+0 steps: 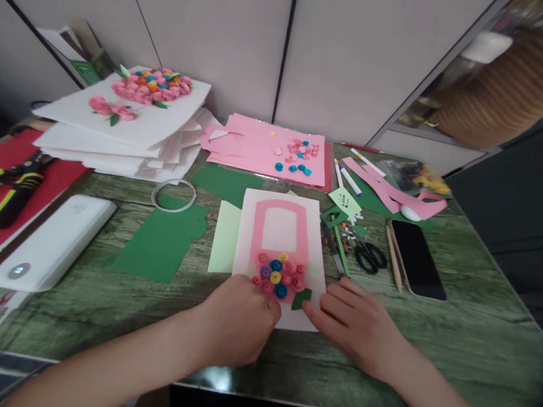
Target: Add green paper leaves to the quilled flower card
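Note:
A white card (316, 229) lies in front of me with a pink paper basket shape (258, 227) on it. Rolled paper flowers (275, 277) in pink, blue, yellow and purple cluster over the basket's lower part. My left hand (240, 321) is closed in a fist at the card's lower left, by the flowers; whatever its fingers hold is hidden. A dark green paper leaf (301, 299) sits at the lower right of the flowers. My right hand (360, 325) has a fingertip on the leaf's edge, its other fingers curled at the card's right side.
Right of the card are black-handled scissors (371, 257), tweezers (334, 250), markers (351, 180) and a phone (418, 259). Green paper (163, 241), a tape ring (173, 209) and a power bank (51, 243) lie left. Behind are pink sheets (255, 149) and stacked white boards (167, 125).

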{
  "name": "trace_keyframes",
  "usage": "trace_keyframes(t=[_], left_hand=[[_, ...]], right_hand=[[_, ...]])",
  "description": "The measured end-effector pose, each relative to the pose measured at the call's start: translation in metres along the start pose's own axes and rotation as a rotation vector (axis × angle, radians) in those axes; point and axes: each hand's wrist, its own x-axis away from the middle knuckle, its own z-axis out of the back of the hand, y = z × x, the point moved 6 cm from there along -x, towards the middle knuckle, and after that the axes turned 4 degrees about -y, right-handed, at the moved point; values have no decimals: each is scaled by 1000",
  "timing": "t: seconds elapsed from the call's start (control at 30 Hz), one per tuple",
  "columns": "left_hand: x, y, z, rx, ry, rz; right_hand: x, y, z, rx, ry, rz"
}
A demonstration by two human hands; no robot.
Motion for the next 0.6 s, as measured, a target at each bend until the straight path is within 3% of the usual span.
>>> trace_keyframes(t=[0.13, 0.37, 0.47, 0.6], left_hand=[[0, -1, 4, 3, 68, 23], [6, -22, 14, 78, 456, 218], [6, -28, 14, 94, 489, 257], [4, -34, 15, 264, 434, 332]], right_hand=[[-2, 2, 5, 21, 41, 83], [1, 6, 0, -18, 48, 67], [1, 12, -6, -126, 26, 34], [2, 15, -14, -256, 52, -1]])
